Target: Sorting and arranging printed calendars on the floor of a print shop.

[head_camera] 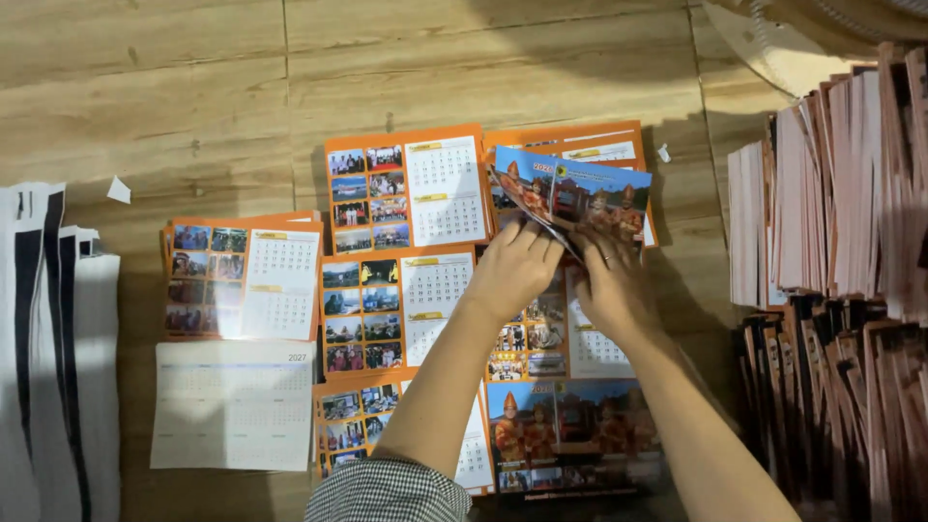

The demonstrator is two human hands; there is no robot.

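Left hand: my left hand (517, 266) is curling narrow round the near edge of a small bunch of calendar sheets (575, 198), thumb and fingers pinching it. Looks like it's steadying the bunch from underneath so the sheets aren't sliding apart.

Right hand: the right hand (611, 285) is gripping the same bunch from the other side, fingers closed on the lower edge, and there's a ring showing on one finger. Both hands are sitting just beside each other, nearly touching.

Sheets in hand: the bunch is lifting off the floor and tilting, with the blue picture cover on top facing up. It's hovering over the back-right pile, above the middle of the spread.

Piles: orange calendar pages are lying in separate piles on the wooden floor (193, 87), laid out in rows within arm's reach, probably so each kind is staying sorted. One pile with photos and date grids (406, 188) is sitting just left of the held bunch, another (242, 280) further left.

Near me: a blue cover pile (570, 435) is lying close, and a pale grid sheet (232, 406) is lying left of that.

Sides: tall stacks of paper (831, 222) are standing on edge on the right; black-and-white striped stuff (48, 358) is lying on the left, can't tell what it is.
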